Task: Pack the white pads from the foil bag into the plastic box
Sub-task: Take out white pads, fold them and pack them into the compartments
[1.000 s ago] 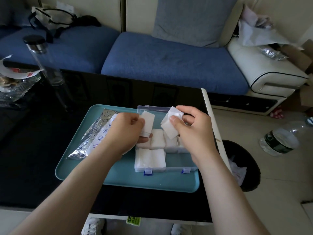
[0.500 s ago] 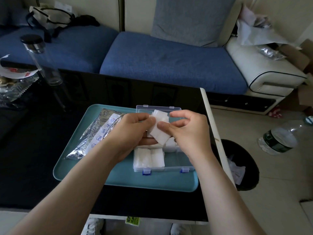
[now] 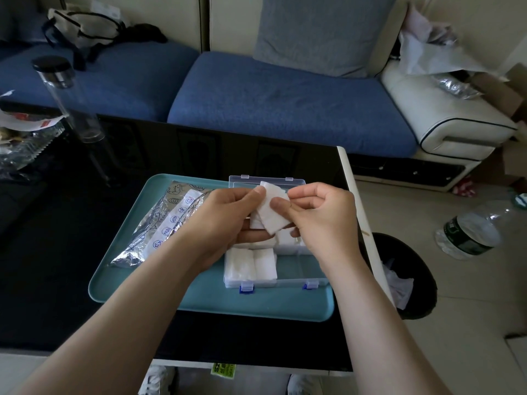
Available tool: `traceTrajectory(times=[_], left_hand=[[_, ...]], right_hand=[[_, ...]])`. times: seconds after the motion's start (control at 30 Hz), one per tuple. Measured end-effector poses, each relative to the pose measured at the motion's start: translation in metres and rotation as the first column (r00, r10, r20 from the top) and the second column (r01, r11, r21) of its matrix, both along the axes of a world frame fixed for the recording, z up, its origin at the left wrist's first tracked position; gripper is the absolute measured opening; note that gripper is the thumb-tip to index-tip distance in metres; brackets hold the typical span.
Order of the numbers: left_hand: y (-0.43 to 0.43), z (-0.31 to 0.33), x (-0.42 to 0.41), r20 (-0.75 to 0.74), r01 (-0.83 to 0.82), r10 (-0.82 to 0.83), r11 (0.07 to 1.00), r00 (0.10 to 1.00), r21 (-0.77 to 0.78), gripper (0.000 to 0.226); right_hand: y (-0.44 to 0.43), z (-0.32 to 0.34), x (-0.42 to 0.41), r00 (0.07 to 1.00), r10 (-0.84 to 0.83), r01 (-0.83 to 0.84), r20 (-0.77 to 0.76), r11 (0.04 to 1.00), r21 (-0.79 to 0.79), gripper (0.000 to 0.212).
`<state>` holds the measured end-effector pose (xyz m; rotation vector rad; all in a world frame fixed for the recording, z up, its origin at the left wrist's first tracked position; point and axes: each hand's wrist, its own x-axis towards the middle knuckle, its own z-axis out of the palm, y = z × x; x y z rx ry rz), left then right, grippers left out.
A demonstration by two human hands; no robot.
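Observation:
Above the clear plastic box (image 3: 296, 276), both my hands hold a small stack of white pads (image 3: 272, 216). My left hand (image 3: 225, 220) pinches the stack's upper left edge with thumb and fingers. My right hand (image 3: 319, 215) pinches its right side. More white pads (image 3: 251, 265) lie in the box's front left compartments; its right front compartment shows none. The box's lid stands open at the back. The silver foil bag (image 3: 162, 223) lies flat on the teal tray (image 3: 199, 295), left of the box, partly under my left forearm.
The tray sits on a black glass table (image 3: 57, 280) whose white right edge is near the box. A clear bottle with a black cap (image 3: 68, 101) and wrappers stand at the far left. A black bin (image 3: 410, 269) and a water bottle (image 3: 470, 232) are on the floor right.
My two hands came together over the box; the pads each held apart are now joined into one stack between them.

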<state>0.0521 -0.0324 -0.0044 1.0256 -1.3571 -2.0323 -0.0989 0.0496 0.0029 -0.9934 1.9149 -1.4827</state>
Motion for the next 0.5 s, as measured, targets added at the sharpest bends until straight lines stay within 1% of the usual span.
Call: traceTrajectory(times=[0.07, 0.17, 0.27, 0.33, 0.43, 0.5], left_hand=[[-0.001, -0.001, 0.001, 0.048, -0.029, 0.031, 0.999, 0.998, -0.036, 0.031], [-0.003, -0.005, 0.003, 0.118, -0.099, 0.111, 0.99, 0.987, -0.098, 0.028], [-0.004, -0.007, 0.005, 0.179, -0.091, 0.122, 0.981, 0.976, -0.171, 0.027], [-0.002, -0.004, 0.005, 0.169, -0.047, 0.072, 0.988, 0.983, -0.149, 0.028], [0.004, 0.005, 0.003, 0.105, 0.036, -0.032, 0.999, 0.994, -0.035, 0.033], [0.007, 0.009, 0.002, 0.063, 0.075, -0.077, 0.997, 0.995, 0.037, 0.035]], right_hand=[[0.0, -0.001, 0.0, 0.997, 0.009, -0.009, -0.076, 1.0, -0.001, 0.026], [-0.002, -0.002, -0.002, 0.99, 0.041, -0.047, -0.135, 0.998, -0.043, 0.016], [-0.004, -0.005, -0.003, 0.976, 0.117, -0.13, -0.183, 0.989, -0.063, 0.014], [-0.004, -0.005, -0.002, 0.97, 0.126, -0.146, -0.207, 0.986, -0.081, 0.016], [-0.004, -0.007, -0.001, 0.955, 0.106, -0.132, -0.276, 0.988, -0.077, 0.022], [-0.003, -0.01, -0.001, 0.922, 0.102, -0.124, -0.374, 0.992, -0.034, 0.026]])
